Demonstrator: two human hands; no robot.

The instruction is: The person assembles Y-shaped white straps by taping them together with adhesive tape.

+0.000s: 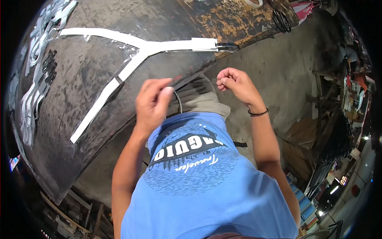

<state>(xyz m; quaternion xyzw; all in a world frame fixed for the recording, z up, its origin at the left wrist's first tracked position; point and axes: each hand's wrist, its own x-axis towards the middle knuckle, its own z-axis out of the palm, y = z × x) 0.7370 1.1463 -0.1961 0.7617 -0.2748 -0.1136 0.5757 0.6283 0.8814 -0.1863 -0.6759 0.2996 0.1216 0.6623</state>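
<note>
My left hand (153,102) is over the front edge of the dark table, its thumb and index finger curled close together. A thin pale curved cord (180,102) shows just right of its fingertips, in front of my shorts. What this hand grips, if anything, I cannot make out. Off the table edge to the right, my right hand (235,83) has its fingers folded in against the thumb, the contents hidden. Ahead of both hands lies a white Y-shaped strap (148,45) on the table, with a dark end piece (227,47) at its right tip.
Grey straps (36,93) are heaped along the left side of the dark table (99,71). Black-handled scissors (281,20) and a tape roll (254,3) rest on a worn wooden surface (234,24) at the top. Shelves and clutter (338,115) line the right.
</note>
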